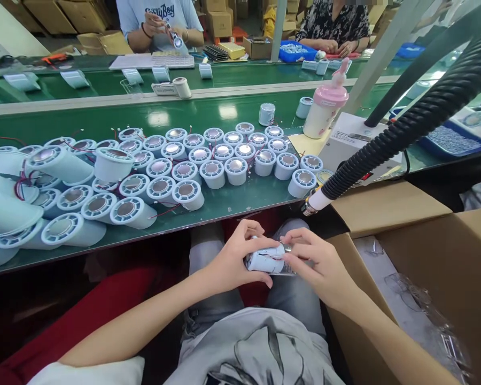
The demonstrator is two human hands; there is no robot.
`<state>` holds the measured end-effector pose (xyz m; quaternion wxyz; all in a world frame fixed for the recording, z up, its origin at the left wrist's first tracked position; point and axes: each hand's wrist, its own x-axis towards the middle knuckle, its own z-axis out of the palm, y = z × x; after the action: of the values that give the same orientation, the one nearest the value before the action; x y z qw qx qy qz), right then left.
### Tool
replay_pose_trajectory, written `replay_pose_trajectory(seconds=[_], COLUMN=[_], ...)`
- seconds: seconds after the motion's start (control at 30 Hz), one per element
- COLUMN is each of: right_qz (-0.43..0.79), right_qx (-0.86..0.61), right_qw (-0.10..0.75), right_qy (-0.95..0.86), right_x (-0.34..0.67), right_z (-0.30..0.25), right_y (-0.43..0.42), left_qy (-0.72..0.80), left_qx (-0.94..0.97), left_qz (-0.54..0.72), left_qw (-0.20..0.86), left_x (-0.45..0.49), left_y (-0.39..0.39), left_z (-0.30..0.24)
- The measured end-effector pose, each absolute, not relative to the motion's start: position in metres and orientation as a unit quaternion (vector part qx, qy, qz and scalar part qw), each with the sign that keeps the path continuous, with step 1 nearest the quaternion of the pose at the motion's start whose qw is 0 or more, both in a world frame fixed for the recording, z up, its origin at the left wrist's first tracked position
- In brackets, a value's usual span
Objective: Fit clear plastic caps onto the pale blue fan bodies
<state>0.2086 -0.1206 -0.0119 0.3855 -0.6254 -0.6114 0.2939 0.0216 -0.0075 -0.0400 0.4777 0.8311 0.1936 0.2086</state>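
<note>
Below the table edge, over my lap, both hands hold one small white round housing (pixel 266 261) with red wires. My left hand (pixel 234 256) wraps its fingers round the left side of the housing. My right hand (pixel 318 262) pinches the right end, where a bit of metal shows. On the green table (pixel 240 206) above lie several matching white housings (pixel 184 171) with round metal centres and red wires, some upright, some tipped on their sides at the left.
A black ribbed hose (pixel 404 128) with a white nozzle hangs in from the right. An open cardboard box (pixel 425 256) with clear plastic stands at my right. A pink-capped bottle (pixel 324 109) sits on the table. Two other people work across the green belt.
</note>
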Motion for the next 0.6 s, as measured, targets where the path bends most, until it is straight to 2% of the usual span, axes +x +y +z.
replay_pose_trajectory(seconds=[0.13,0.33,0.47,0.6], right_qz=[0.382,0.454,0.468,0.416], right_qx=[-0.630,-0.597,-0.594,-0.580], right_qw=[0.468,0.536,0.531,0.472], right_qy=[-0.488,-0.387,-0.382,-0.517], right_x=[0.215,0.222,0.225,0.229], right_z=[-0.019,-0.024,-0.026,-0.023], right_y=[-0.119,-0.122,-0.124,-0.131], left_qy=[0.159,0.162,0.181,0.203], left_qx=[0.826,0.759,0.688,0.560], left_qz=[0.162,0.104,0.099,0.116], left_qw=[0.516,0.622,0.695,0.795], left_x=[0.027,0.035,0.036,0.033], left_y=[-0.006,-0.006,-0.011,-0.017], left_z=[-0.041,-0.028,-0.030,-0.035])
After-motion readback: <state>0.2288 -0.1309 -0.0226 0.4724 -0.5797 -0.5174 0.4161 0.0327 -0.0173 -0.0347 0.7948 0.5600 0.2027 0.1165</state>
